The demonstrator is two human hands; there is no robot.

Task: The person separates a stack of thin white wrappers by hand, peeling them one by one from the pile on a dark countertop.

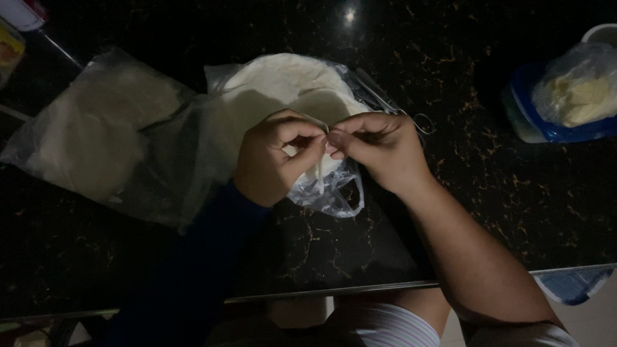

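At frame left a clear bag (96, 138) lies on the black bench (514, 212). At centre, the left hand (273, 157) and right hand (379, 148) both pinch a thin white strip (319, 168) over the bagged white rounds (283, 83); small, even pulls should keep it from tearing. A blue tub (546, 125) sits far right.

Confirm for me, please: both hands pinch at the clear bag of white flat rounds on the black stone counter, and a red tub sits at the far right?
Not quite: the tub is blue, as the head view shows. The rest holds: left hand and right hand pinch at the clear bag.
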